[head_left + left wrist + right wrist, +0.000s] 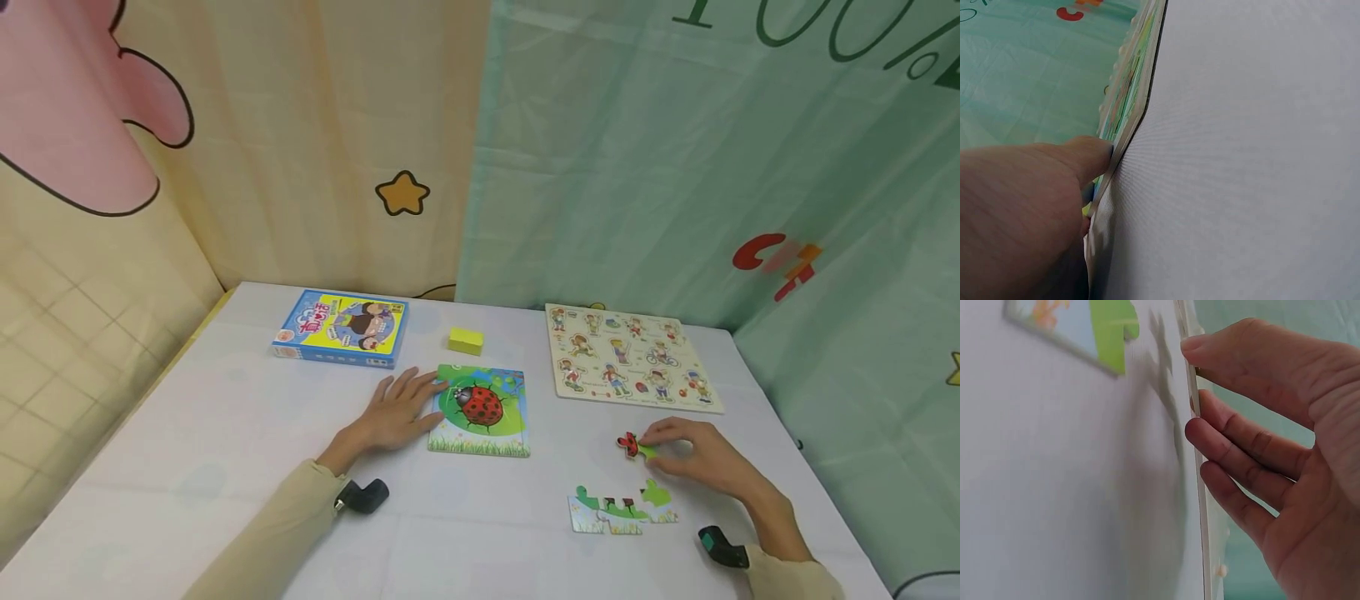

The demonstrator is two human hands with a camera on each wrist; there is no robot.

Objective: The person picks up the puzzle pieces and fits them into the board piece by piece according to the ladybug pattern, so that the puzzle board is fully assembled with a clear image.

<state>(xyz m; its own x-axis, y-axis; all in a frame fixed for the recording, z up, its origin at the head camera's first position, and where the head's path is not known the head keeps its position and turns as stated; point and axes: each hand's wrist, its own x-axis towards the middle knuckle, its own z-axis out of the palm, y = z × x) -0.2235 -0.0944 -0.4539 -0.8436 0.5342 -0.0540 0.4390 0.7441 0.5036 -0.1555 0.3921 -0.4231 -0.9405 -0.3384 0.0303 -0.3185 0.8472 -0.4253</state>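
Probably light and stiff, the ladybug piece (628,445) sits pinched in the right hand's (697,454) grip, beyond the joined pieces (622,512); edges suit holding, sparing tabs. The left hand (396,410), fingers extended, touches the ladybug board (480,446).

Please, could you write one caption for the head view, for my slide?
Right hand holds a red puzzle piece near joined pieces; left hand touches the ladybug picture.

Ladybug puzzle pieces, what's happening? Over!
Right hand pinching ladybug piece. Left hand touching ladybug board. Grass pieces lie nearby. Nothing visibly in the way.
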